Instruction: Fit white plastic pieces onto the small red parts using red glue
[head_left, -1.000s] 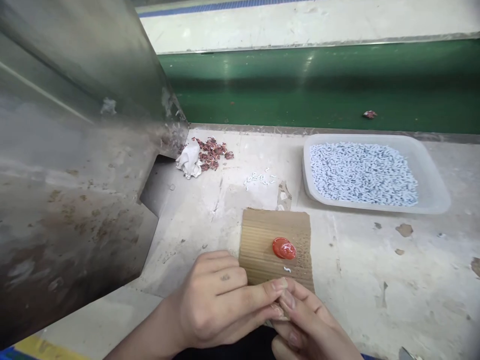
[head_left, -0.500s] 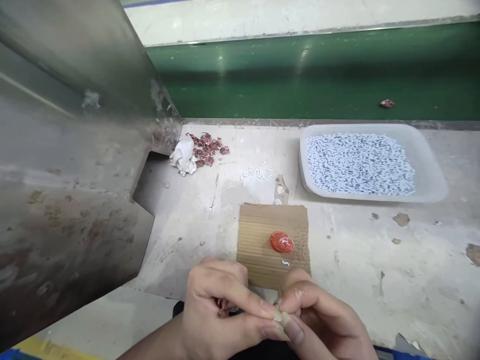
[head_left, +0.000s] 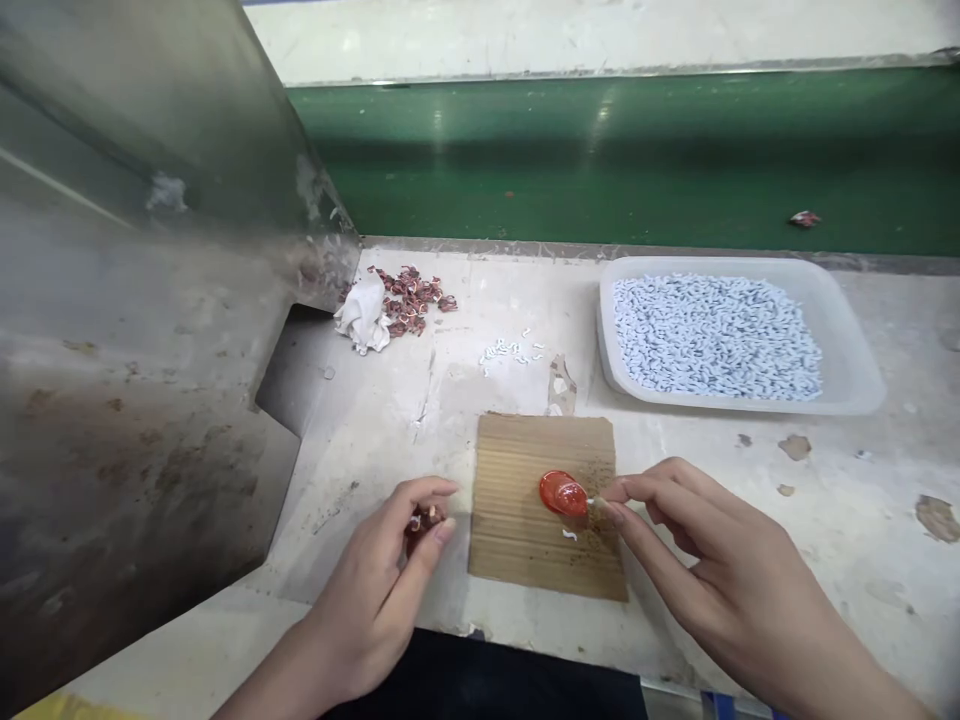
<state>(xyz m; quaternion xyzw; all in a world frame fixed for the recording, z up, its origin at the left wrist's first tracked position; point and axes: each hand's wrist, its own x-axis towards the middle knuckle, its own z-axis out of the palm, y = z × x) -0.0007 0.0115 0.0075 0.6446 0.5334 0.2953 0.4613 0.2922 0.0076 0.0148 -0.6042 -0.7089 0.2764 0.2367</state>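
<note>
My right hand [head_left: 727,560] pinches a small white squiggle-shaped piece [head_left: 591,501] between thumb and forefinger. Its tip is at the right edge of a glossy red blob of paste [head_left: 559,492], which lies on a square of brown cardboard [head_left: 510,545]. Just below the paste, a loose white squiggle [head_left: 569,534] rests on the cardboard. To the left of the cardboard, my left hand [head_left: 367,590] is curled around several small reddish-brown pieces [head_left: 420,522]. Its thumb and forefinger tips are apart, and the pieces are partly hidden by the fingers.
A translucent plastic tub [head_left: 855,350] full of white squiggles stands at the back right. More squiggles [head_left: 506,350] lie scattered mid-table. At the back left are a reddish-brown pile [head_left: 416,300] and crumpled white paper [head_left: 365,312]. A metal panel [head_left: 165,350] borders the left; a green strip [head_left: 570,170] runs behind.
My hands, fingertips together at the front half a second ago, have parted. The right moved forward to the paste with a white squiggle; the left moved left with the reddish-brown pieces.
</note>
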